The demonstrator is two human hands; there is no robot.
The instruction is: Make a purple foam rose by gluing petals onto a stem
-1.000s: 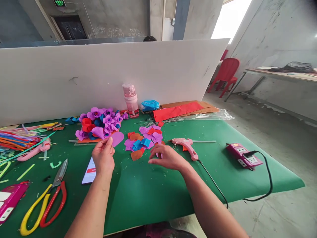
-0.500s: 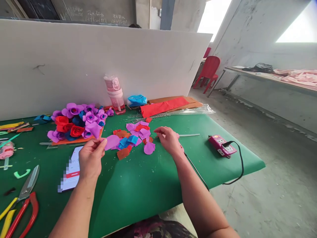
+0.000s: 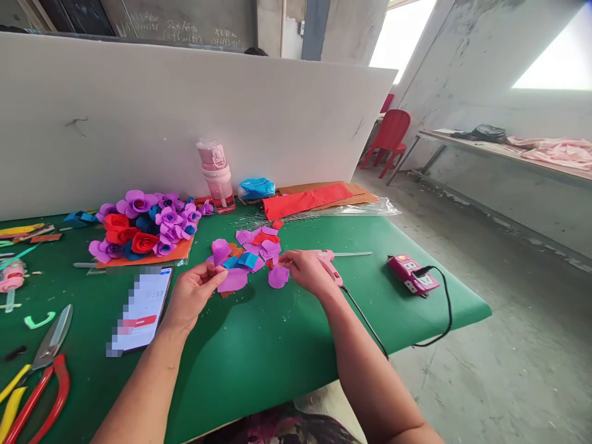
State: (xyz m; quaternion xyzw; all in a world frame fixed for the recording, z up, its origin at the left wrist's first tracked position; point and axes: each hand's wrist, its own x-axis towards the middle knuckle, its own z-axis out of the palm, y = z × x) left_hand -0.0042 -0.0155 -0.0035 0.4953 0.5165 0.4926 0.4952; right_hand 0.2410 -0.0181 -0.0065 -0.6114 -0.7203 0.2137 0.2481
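Observation:
My left hand (image 3: 198,288) pinches a purple piece with two visible petals: one petal (image 3: 221,251) stands up above the fingertips, another petal (image 3: 232,280) spreads to their right. Close by, my right hand (image 3: 305,270) has its fingers drawn together over the right edge of the petal pile; what they grip, if anything, is hidden. Just below those fingertips lies a round purple petal (image 3: 278,277). Blue pieces (image 3: 247,261), red and brown ones lie between the hands. A pink glue gun (image 3: 331,269) lies under and behind my right hand, with a glue stick (image 3: 354,253) sticking out.
Finished purple, red and blue flowers (image 3: 143,243) sit on an orange sheet. A phone (image 3: 143,317) and large shears (image 3: 49,357) lie at left. Behind are a pink bottle (image 3: 216,179), thin wires and red sheet material (image 3: 308,200). A pink power strip (image 3: 413,275) lies right.
My left hand has moved right with the purple petals, from beside the flowers to over the pile. My right hand has shifted slightly left and down, to the pile's right edge.

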